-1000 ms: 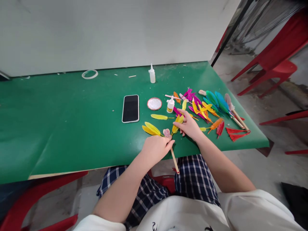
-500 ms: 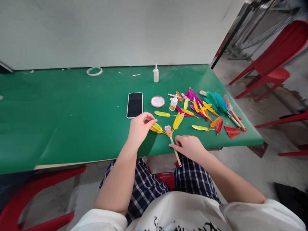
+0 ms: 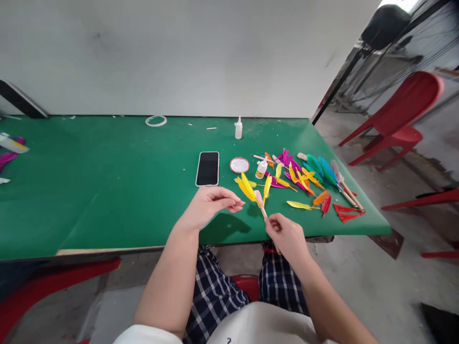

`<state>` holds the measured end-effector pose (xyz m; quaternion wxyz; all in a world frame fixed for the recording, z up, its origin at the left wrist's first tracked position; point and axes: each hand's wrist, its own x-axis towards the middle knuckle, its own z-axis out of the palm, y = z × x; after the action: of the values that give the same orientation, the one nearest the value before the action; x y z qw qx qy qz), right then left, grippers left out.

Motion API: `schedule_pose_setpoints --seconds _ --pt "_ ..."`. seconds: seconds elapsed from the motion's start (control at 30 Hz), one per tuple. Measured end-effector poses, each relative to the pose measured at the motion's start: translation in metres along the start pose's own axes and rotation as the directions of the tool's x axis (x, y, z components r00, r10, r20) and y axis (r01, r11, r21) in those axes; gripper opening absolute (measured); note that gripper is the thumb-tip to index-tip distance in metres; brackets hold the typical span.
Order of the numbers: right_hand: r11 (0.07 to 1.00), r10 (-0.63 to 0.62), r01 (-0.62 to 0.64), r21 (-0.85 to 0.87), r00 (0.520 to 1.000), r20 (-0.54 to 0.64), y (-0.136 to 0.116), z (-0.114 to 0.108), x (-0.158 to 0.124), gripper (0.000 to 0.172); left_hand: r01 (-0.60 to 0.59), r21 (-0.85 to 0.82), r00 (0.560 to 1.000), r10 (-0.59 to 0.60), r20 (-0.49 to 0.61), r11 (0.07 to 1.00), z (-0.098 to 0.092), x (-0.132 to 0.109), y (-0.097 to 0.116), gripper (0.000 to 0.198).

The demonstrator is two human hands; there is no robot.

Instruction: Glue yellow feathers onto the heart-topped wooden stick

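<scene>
A wooden stick [image 3: 264,214] with yellow feathers [image 3: 246,188] fanned at its top is gripped in my right hand [image 3: 289,235]. It tilts up over the table's front edge. Between the feathers sits a small pale pink piece [image 3: 258,196], and red threads show by the stick's lower end. My left hand [image 3: 217,203] is just left of the feathers, apart from them. Its thumb and fingertips are pressed together; whether something tiny is between them is hidden.
Behind my hands lie a phone [image 3: 207,169], a round white lid [image 3: 239,165] and a small glue bottle [image 3: 261,168]. Another bottle [image 3: 238,129] stands farther back. Loose coloured feathers [image 3: 311,177] and finished-looking feather sticks [image 3: 349,191] cover the right side. A white ring [image 3: 156,121] lies near the wall.
My left hand has come off the yellow feathers. My right hand has closed around the stick and raised it more upright. The view has tilted up and shifted left.
</scene>
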<state>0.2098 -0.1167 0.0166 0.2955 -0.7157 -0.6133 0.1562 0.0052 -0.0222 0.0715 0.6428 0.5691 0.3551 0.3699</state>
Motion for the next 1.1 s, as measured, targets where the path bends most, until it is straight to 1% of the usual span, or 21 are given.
schedule_pose_setpoints --seconds 0.1,0.17,0.2,0.27,0.33,0.4,0.47,0.5,0.57,0.6,0.63,0.7,0.77,0.83,0.87,0.93,1.0,1.03,1.1 --pt "0.973 0.11 -0.094 0.212 0.992 -0.064 -0.001 -0.009 -0.003 0.019 0.053 0.043 0.998 -0.051 -0.041 0.998 0.0 0.008 -0.01 0.014" --pt "0.952 0.13 -0.09 0.292 0.984 -0.119 -0.005 -0.015 -0.003 0.02 0.084 0.096 0.993 -0.075 -0.088 0.992 0.002 0.016 -0.02 0.016" --pt "0.951 0.12 -0.068 0.302 0.98 -0.158 -0.007 -0.018 -0.002 0.02 0.088 0.119 0.99 -0.073 -0.121 0.989 0.003 0.019 -0.024 0.017" --pt "0.964 0.074 -0.003 0.267 0.963 -0.258 -0.012 -0.022 0.002 0.019 0.089 0.15 0.98 -0.06 -0.189 0.985 0.007 0.026 -0.032 0.019" --pt "0.976 0.005 0.072 0.204 0.935 -0.355 -0.016 -0.022 0.007 0.019 0.111 0.156 0.974 -0.076 -0.215 0.981 0.011 0.03 -0.038 0.023" --pt "0.977 -0.049 0.129 0.171 0.912 -0.407 -0.019 -0.019 0.013 0.02 0.149 0.151 0.98 -0.126 -0.152 0.977 0.017 0.033 -0.041 0.035" --pt "0.968 -0.067 0.156 0.194 0.913 -0.403 -0.021 -0.013 0.019 0.02 0.158 0.182 0.987 -0.149 -0.062 0.97 0.024 0.033 -0.041 0.049" --pt "0.961 -0.054 0.153 0.228 0.92 -0.389 -0.023 -0.009 0.022 0.02 0.124 0.203 0.992 -0.124 -0.012 0.971 0.028 0.033 -0.039 0.05" --pt "0.943 -0.014 0.132 0.305 0.933 -0.36 -0.025 0.0 0.027 0.02 0.002 0.215 0.996 -0.02 0.082 0.977 0.036 0.031 -0.035 0.042" --pt "0.935 0.002 0.126 0.333 0.934 -0.358 -0.026 0.005 0.03 0.02 -0.048 0.197 0.995 0.03 0.092 0.979 0.04 0.03 -0.033 0.038" --pt "0.93 0.004 0.131 0.344 0.931 -0.365 -0.028 0.011 0.032 0.02 -0.082 0.159 0.994 0.069 0.083 0.984 0.044 0.029 -0.031 0.036" --pt "0.93 -0.044 0.186 0.316 0.912 -0.407 -0.031 0.022 0.037 0.017 -0.111 0.05 0.993 0.108 0.043 0.993 0.05 0.028 -0.029 0.039" --pt "0.927 -0.126 0.269 0.263 0.882 -0.455 -0.034 0.033 0.042 0.013 -0.109 -0.047 0.994 0.107 -0.037 0.993 0.053 0.029 -0.029 0.04" --pt "0.913 -0.179 0.325 0.248 0.863 -0.472 -0.037 0.043 0.046 0.012 -0.095 -0.101 0.985 0.079 -0.15 0.99 0.052 0.032 -0.031 0.037" --pt "0.906 -0.184 0.332 0.263 0.867 -0.464 -0.037 0.047 0.048 0.012 -0.084 -0.114 0.978 0.06 -0.201 0.99 0.05 0.033 -0.032 0.035" --pt "0.893 -0.161 0.303 0.334 0.906 -0.392 -0.038 0.053 0.051 0.014 -0.067 -0.12 0.965 0.034 -0.259 0.99 0.047 0.036 -0.035 0.033" --pt "0.871 -0.114 0.223 0.438 0.958 -0.262 -0.039 0.056 0.053 0.02 -0.057 -0.106 0.96 0.025 -0.279 0.993 0.043 0.039 -0.038 0.033" --pt "0.852 -0.086 0.174 0.493 0.977 -0.197 -0.039 0.057 0.053 0.022 -0.056 -0.095 0.958 0.026 -0.285 0.994 0.042 0.039 -0.04 0.033" --pt "0.801 -0.032 0.092 0.592 0.993 -0.11 -0.04 0.055 0.053 0.022 -0.056 -0.073 0.958 0.033 -0.286 0.996 0.04 0.04 -0.041 0.032"
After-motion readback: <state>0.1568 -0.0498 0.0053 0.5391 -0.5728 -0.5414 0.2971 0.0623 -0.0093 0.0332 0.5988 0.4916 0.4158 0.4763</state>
